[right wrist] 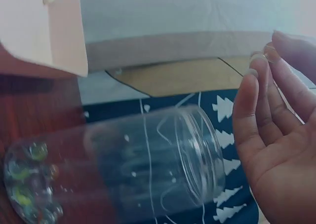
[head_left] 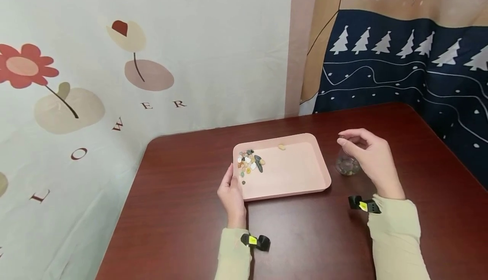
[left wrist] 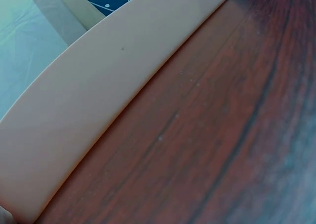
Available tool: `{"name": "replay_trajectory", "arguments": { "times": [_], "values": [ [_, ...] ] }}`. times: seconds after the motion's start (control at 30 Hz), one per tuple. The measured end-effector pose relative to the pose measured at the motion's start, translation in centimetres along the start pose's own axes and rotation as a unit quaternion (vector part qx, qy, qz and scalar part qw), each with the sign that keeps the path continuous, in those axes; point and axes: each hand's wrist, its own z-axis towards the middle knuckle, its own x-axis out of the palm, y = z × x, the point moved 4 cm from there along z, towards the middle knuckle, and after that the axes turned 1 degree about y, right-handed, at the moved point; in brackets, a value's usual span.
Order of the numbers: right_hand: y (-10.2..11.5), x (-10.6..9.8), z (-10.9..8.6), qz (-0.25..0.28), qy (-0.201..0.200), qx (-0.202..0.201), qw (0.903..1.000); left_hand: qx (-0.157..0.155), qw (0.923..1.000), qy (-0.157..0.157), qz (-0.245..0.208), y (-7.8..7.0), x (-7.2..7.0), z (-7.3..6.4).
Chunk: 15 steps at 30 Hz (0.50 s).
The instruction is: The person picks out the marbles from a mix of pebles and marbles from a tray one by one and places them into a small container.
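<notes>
My left hand point(head_left: 231, 197) holds the left rim of a pink rectangular tray point(head_left: 293, 176), thumb near the edge. Colored pebbles point(head_left: 248, 160) lie heaped at the tray's left end, and a single yellowish pebble point(head_left: 281, 147) sits by its far side. Right of the tray, a clear jar point(right wrist: 143, 160) stands upright, its mouth uncovered. Glass marbles point(right wrist: 22, 172) with green and yellow swirls cover its bottom. Over the jar, my right hand point(head_left: 371, 157) pinches a small, clear glass marble point(right wrist: 269, 51) between thumb and fingertips; the fingers partly hide it.
Everything stands on a dark red-brown wooden table point(head_left: 183, 195). Behind it hang a pale flower-print cloth point(head_left: 228, 59) and, at right, a dark blue cloth with white trees point(head_left: 381, 76). Black wrist straps point(head_left: 364, 205) sit over both sleeves.
</notes>
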Motion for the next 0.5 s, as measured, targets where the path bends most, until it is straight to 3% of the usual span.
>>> {"name": "replay_trajectory", "arguments": {
  "times": [0.23, 0.5],
  "values": [
    [-1.0, -1.7, 0.1, -0.001, -0.077, 0.014, 0.997, -0.005, 0.9999, -0.001, 0.012, 0.1, 0.0, 0.3],
    [-2.5, -3.0, 0.1, -0.029, -0.099, 0.027, 0.9943, -0.013, 0.9998, -0.005, 0.013, 0.4, 0.0, 0.3]
  ]
}}
